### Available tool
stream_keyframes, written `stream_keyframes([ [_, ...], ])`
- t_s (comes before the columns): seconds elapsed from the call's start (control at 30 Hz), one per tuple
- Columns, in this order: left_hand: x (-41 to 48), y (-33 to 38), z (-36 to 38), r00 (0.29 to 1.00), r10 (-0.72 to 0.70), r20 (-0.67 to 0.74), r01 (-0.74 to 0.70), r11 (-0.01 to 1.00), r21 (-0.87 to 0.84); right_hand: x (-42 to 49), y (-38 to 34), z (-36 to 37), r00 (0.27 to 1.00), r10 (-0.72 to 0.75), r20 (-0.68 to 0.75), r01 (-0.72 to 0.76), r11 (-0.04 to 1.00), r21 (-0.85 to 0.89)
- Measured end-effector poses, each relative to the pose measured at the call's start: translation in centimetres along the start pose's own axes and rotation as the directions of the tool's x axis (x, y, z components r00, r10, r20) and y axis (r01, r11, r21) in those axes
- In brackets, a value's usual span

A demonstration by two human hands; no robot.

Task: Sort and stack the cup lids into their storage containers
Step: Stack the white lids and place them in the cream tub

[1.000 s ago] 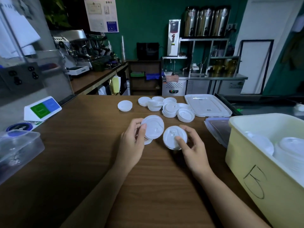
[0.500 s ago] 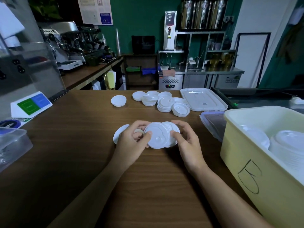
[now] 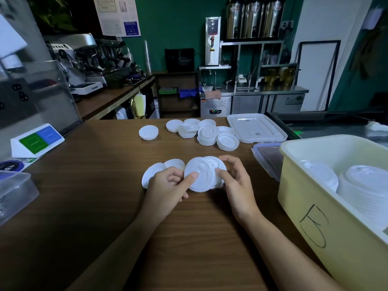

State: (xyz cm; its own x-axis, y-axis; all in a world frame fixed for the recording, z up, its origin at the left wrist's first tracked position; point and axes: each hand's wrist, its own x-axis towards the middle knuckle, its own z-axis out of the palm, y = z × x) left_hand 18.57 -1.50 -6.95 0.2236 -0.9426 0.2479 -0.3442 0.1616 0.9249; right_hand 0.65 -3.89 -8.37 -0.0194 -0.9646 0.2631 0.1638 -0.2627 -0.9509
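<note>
Lids (image 3: 202, 182), round white plastic, overlapped, pinched by left hand (image 3: 168, 186) and right hand (image 3: 237, 185)

At the centre of the frame a pair of lids (image 3: 202, 171), white, round and shallow, overlaps edge over edge, tilted up off the wood and pinched by the left hand (image 3: 168, 185) and right hand (image 3: 237, 185). Two more lids (image 3: 153, 172) lie just left of it. At upper centre a heap of lids (image 3: 206, 133) sits in short stacks, with a lone lid (image 3: 148, 132) apart to its left. At right, the yellow bin (image 3: 315, 206) holds stacked lids (image 3: 367, 181).
</note>
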Motion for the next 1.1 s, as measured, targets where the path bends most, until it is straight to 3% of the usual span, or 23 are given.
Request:
stream_keyframes([
  [0.23,-0.4,-0.13,0.21,0.999,0.022,0.026,-0.024,0.997,0.068,0.18,-0.06,0.26,0.997,0.081,-0.018,-0.081,0.996,0.025],
  [0.7,-0.77,-0.07,0.28,0.989,0.146,-0.004,-0.146,0.987,0.069,0.34,0.13,0.33,0.994,0.109,-0.002,-0.109,0.994,-0.017],
  [0.87,-0.8,-0.34,0.37,0.995,0.074,0.061,-0.08,0.992,0.099,0.21,-0.23,0.4,0.993,0.115,0.035,-0.116,0.993,0.004],
  [1.1,-0.96,-0.31,0.38,0.993,0.082,0.086,-0.095,0.981,0.167,-0.35,-0.34,0.26,0.993,0.037,0.113,-0.031,0.998,-0.051],
])
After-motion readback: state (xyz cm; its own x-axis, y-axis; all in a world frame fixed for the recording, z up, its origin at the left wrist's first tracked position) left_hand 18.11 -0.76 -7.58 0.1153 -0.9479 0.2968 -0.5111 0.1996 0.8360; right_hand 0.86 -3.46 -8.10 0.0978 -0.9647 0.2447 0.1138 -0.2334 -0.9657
